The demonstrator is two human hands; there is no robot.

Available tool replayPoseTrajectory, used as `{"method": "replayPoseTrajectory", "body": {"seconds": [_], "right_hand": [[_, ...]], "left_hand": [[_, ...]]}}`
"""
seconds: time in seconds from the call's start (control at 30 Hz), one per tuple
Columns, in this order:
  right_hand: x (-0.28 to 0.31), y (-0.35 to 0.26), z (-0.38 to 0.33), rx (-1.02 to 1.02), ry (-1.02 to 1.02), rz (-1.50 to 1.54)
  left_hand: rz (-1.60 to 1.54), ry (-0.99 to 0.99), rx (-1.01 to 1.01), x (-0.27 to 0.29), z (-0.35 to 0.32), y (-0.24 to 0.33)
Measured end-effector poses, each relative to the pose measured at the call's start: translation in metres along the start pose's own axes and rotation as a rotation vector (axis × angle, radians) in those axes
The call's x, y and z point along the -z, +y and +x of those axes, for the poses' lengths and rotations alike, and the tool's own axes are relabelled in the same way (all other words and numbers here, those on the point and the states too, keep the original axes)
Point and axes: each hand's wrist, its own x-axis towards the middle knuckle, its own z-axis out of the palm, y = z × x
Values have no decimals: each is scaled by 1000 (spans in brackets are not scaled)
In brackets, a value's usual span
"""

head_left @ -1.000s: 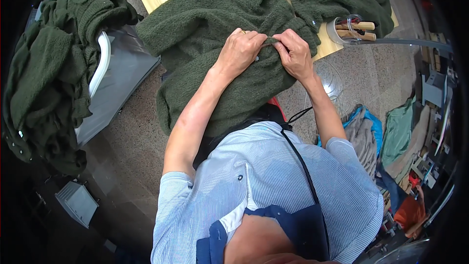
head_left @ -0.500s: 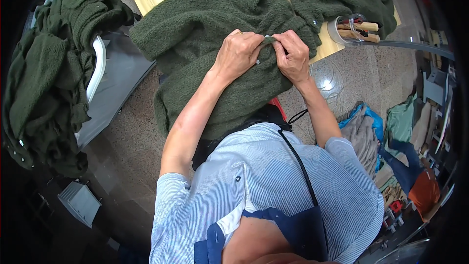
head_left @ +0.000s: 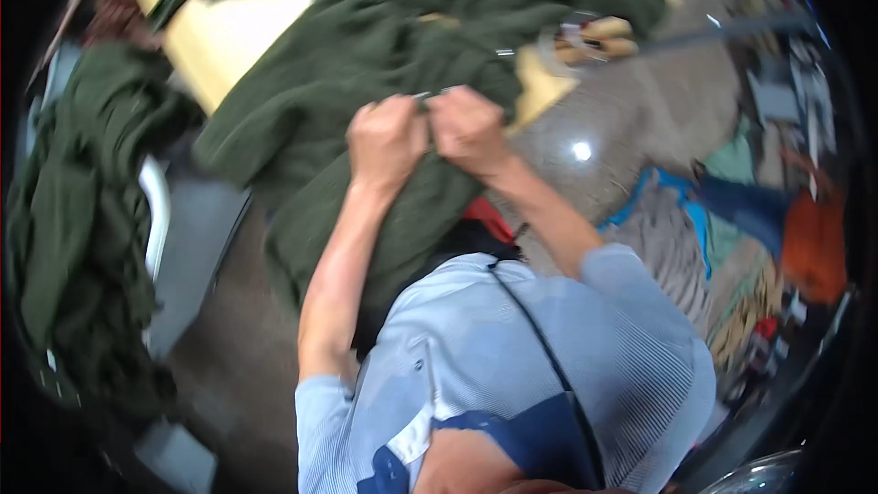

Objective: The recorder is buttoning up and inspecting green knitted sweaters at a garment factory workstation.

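Observation:
A dark green knitted garment (head_left: 311, 119) is spread over the table's near edge and hangs down toward my lap. My left hand (head_left: 389, 142) is closed on its fabric. Beside it, almost touching, my right hand (head_left: 465, 131) is closed on the same garment. The knuckles of both face up, so the pinched fabric is mostly hidden. A small pale, shiny spot shows between the two hands, too blurred to name. The whole picture is smeared by motion.
A clear cup of wooden-handled tools (head_left: 594, 39) stands at the right corner of the pale wooden table (head_left: 197, 50). More green knitwear (head_left: 82, 220) hangs over a grey stand with a white curved rail (head_left: 155, 210) at left. Cloth heaps (head_left: 663, 238) and a person in orange (head_left: 814, 242) are at right.
My view has swung, so the table, garment and hands sit further left. Both hands have closed tighter into fists and still hold the garment. More green fabric shows at the table's far left.

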Motion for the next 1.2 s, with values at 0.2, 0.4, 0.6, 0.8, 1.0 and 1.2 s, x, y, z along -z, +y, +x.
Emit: {"method": "replayPoseTrajectory", "body": {"seconds": [0.2,0.4,0.6,0.8,1.0,1.2], "right_hand": [[3,-6,2,-86,39,-67],[16,-7,5,4,156,-68],[29,15,16,159,31,-182],[36,9,13,17,-60,-136],[63,-57,14,-2,-107,35],[39,-71,5,55,-128,36]], "left_hand": [[77,-3,-50,8,-7,4],[231,-189,-86,18,-5,12],[118,-49,-95,72,-3,-2],[41,16,59,83,-27,-13],[-97,99,223,74,-45,-12],[-106,135,190,69,-38,-1]]}}
